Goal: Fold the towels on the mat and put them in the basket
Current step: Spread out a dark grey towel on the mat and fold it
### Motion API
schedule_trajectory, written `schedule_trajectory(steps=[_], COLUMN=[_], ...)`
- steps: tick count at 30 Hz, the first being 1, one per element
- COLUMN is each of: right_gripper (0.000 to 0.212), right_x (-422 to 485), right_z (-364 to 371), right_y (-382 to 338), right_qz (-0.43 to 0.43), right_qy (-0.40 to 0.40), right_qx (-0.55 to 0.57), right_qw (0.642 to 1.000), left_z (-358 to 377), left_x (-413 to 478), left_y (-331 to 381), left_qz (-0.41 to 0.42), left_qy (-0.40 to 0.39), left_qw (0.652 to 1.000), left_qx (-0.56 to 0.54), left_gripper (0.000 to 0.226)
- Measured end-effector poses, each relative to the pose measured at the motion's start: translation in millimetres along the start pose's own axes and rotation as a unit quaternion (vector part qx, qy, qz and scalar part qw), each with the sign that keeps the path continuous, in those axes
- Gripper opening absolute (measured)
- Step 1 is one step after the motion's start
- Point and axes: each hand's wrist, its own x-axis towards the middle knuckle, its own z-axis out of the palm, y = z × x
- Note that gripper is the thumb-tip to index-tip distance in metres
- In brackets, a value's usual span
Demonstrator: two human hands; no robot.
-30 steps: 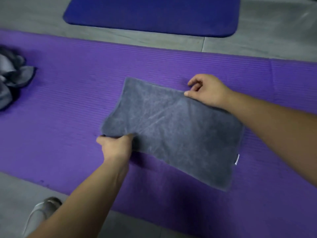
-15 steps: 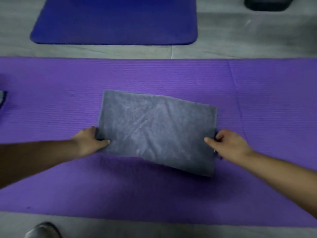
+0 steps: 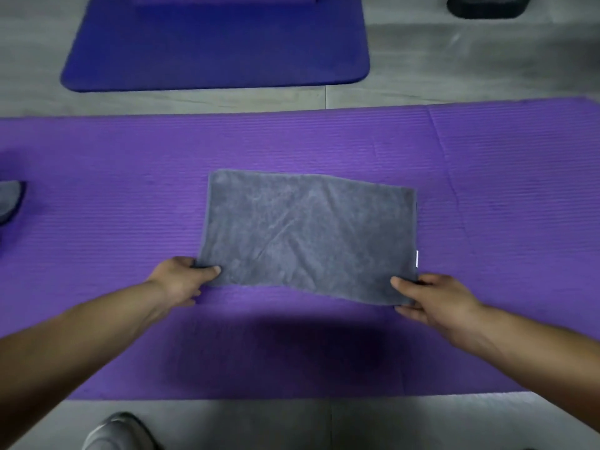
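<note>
Two hands I watched at work, second towel at the mat's left edge, left hand pinched the grey towel's near-left corner, towel lay flat mid-mat, right hand pinched its near-right corner.

Grey towel; ribbed purple mat; dark blue mat.

Dim indoor light, soft overall blur, wide-angle edge bending, dark shadow on mat
</note>
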Motion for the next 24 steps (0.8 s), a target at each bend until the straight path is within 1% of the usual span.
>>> schedule_trajectory(steps=[2, 4, 5, 6, 8, 10, 11, 12, 14, 15, 16, 18, 19, 20, 21, 22, 23, 24], right_gripper=[0.011, 0.01, 0.009, 0.015, 0.028, 0.03, 0.03, 0.032, 0.043, 0.049, 0.051, 0.052, 0.052, 0.05, 0.045, 0.041, 0.037, 0.039], right_x=[1.6, 4.4, 4.8, 3.8, 5.7, 7.3, 8.0, 7.9, 11.2, 13.8, 14.7, 16.7, 14.0, 10.2, 8.0, 6.5, 9.0, 15.0], right_z=[-3.2, -16.6, -24.5, -31.2, -41.1, -47.9, -49.6, -50.1, -48.6, -47.3, -45.3, -41.6, -39.2, -37.2, -35.2, -32.8, -31.1, -28.5], right_y=[-0.7, 0.2, 0.2, -0.4, 2.7, 4.0, 2.3, -1.4, -7.3, -8.9, -10.7, -13.0, -16.3, -21.1, -26.9, -34.4, -39.7, -43.2], right_qz=[-0.021, -0.06, -0.079, -0.094, -0.107, -0.102, -0.1, -0.093, -0.068, -0.063, -0.064, -0.078, -0.072, -0.06, -0.057, -0.076, -0.127, -0.215], right_qy=[0.004, 0.019, 0.025, 0.032, 0.044, 0.049, 0.043, 0.032, 0.03, 0.036, 0.036, 0.029, 0.022, 0.014, 0.01, 0.028, 0.073, 0.128], right_qx=[-0.04, -0.155, -0.226, -0.295, -0.388, -0.426, -0.436, -0.44, -0.414, -0.412, -0.439, -0.534, -0.567, -0.593, -0.606, -0.606, -0.598, -0.584], right_qw=[0.999, 0.986, 0.971, 0.95, 0.914, 0.898, 0.893, 0.893, 0.907, 0.908, 0.895, 0.842, 0.82, 0.803, 0.793, 0.791, 0.788, 0.773], left_z=[-5.1, -10.4, -12.6, -14.1, -14.8, -11.9, -10.5, -9.3, -8.6, -9.4, -11.3, -18.3, -21.1, -22.3, -21.7, -19.4, -14.2, -6.8], left_x=[-5.4, -7.3, -7.9, -8.3, -11.1, -17.1, -21.3, -23.9, -24.9, -23.7, -20.8, -14.4, -12.9, -12.0, -11.6, -10.7, -11.2, -13.7], left_y=[-7.2, -16.8, -21.0, -24.7, -30.9, -33.5, -32.8, -31.5, -27.5, -26.2, -25.9, -28.0, -29.8, -30.9, -31.2, -29.6, -24.7, -16.1], left_qz=[-0.02, -0.047, -0.057, -0.064, -0.069, -0.063, -0.055, -0.044, -0.026, -0.014, 0.003, 0.031, 0.034, 0.037, 0.051, 0.082, 0.141, 0.22], left_qy=[-0.01, -0.013, -0.01, -0.008, -0.013, -0.036, -0.043, -0.045, -0.036, -0.028, -0.021, -0.015, -0.015, -0.007, 0.022, 0.079, 0.139, 0.173], left_qw=[0.999, 0.997, 0.996, 0.996, 0.996, 0.997, 0.998, 0.998, 0.998, 0.997, 0.994, 0.971, 0.956, 0.944, 0.934, 0.924, 0.911, 0.891], left_qx=[-0.027, -0.056, -0.063, -0.062, -0.048, -0.015, 0.001, 0.015, 0.038, 0.064, 0.109, 0.238, 0.292, 0.329, 0.353, 0.364, 0.361, 0.356], left_gripper=[0.02, 0.025, 0.027, 0.028, 0.026, 0.022, 0.024, 0.027, 0.032, 0.034, 0.037, 0.047, 0.052, 0.053, 0.051, 0.052, 0.055, 0.058])
